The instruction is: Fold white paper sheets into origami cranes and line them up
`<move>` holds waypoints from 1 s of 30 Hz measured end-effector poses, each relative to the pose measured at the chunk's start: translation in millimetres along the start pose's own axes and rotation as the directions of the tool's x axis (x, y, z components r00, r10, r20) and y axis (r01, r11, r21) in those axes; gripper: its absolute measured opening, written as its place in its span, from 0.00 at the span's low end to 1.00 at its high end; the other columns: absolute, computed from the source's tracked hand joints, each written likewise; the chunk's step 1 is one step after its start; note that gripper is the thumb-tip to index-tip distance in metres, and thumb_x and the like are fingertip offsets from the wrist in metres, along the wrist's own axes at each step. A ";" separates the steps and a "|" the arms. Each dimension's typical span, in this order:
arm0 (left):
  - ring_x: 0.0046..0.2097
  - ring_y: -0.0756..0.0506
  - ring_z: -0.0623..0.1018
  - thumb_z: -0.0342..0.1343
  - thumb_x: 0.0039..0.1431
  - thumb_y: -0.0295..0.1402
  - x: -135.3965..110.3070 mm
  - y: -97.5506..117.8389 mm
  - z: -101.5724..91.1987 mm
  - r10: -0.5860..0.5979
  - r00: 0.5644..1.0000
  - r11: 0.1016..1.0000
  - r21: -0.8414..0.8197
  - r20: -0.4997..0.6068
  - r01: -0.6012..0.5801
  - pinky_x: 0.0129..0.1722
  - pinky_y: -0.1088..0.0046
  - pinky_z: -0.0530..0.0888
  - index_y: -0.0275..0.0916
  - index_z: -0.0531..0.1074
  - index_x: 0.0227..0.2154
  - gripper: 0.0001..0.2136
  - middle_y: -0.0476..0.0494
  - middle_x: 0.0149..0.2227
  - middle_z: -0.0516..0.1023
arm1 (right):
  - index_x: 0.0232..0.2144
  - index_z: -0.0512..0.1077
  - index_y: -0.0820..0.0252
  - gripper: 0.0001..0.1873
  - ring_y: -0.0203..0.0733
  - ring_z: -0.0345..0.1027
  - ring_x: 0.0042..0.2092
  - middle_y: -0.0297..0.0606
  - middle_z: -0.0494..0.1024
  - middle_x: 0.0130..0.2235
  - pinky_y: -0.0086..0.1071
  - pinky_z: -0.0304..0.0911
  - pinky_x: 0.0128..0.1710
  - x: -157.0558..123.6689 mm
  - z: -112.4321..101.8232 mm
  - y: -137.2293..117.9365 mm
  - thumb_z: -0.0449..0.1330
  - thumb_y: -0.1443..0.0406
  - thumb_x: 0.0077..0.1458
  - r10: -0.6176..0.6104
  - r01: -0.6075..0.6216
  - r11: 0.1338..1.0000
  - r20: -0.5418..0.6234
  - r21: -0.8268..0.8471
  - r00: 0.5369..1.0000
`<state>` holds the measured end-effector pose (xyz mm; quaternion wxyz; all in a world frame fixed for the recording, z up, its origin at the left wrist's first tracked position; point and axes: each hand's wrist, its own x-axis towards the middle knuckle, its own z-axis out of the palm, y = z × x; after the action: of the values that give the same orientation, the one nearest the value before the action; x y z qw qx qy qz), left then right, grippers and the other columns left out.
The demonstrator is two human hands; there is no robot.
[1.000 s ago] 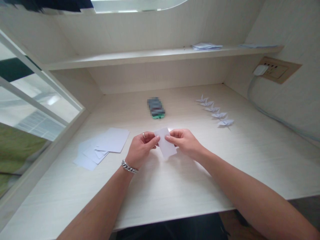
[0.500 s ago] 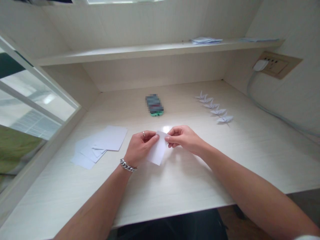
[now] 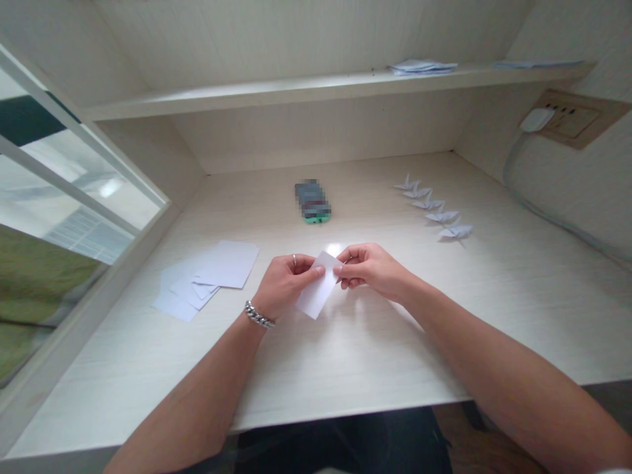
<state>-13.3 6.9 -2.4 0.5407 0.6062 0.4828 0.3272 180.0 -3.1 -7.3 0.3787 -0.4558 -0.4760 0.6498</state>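
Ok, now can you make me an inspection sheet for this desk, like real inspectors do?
Surface: pale desk
Job's things: small paper, held up; loose sheets at left; five folded paper birds in a row at right
Clutter: blurred dark item with a green end
Hands: left hand and right hand both pinch the small paper
Cables: one pale cable, from a white plug in the wall socket
Surroundings: shelf above, holding more papers

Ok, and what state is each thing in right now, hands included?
Paper: held, slanting
Left hand: gripping it
Right hand: pinching its edge
Sheets: loose, overlapping
Cranes: folded, in a row
Phone: lying flat, pixelated; on or off unclear
Plug: in the socket
Shelf papers: lying flat
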 end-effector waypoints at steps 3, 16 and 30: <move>0.24 0.50 0.72 0.65 0.46 0.38 -0.1 0.1 -0.1 -0.018 1.000 1.000 -0.009 0.007 0.018 0.22 0.77 0.64 0.34 0.79 0.28 0.12 0.45 0.26 0.78 | 0.25 0.74 0.65 0.09 0.32 0.70 0.24 0.36 0.76 0.21 0.24 0.62 0.24 -0.3 0.2 -0.3 0.68 0.65 0.42 0.016 -0.016 1.000 0.013 0.004 1.000; 0.26 0.49 0.76 0.69 0.41 0.32 -4.8 4.5 -1.7 0.001 0.998 0.974 -0.226 -0.057 -0.014 0.23 0.76 0.69 0.36 0.81 0.28 0.09 0.45 0.26 0.81 | 0.33 0.80 0.63 0.14 0.34 0.72 0.25 0.36 0.78 0.22 0.28 0.66 0.28 -3.0 1.4 -1.3 0.70 0.63 0.41 -0.106 0.105 0.992 0.011 0.067 0.994; 0.26 0.49 0.74 0.65 0.46 0.33 -8.0 7.9 -6.0 0.177 0.980 0.979 -0.087 -0.086 -0.184 0.24 0.77 0.68 0.38 0.80 0.24 0.04 0.44 0.25 0.80 | 0.32 0.82 0.60 0.11 0.36 0.73 0.28 0.38 0.80 0.24 0.32 0.68 0.32 -3.0 3.3 0.1 0.68 0.66 0.41 -0.164 0.160 0.978 0.021 0.134 0.986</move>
<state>-19.6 1.8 7.5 0.5176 0.6081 0.4304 0.4207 177.7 -6.8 -6.3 0.4519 -0.3789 -0.4734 0.6543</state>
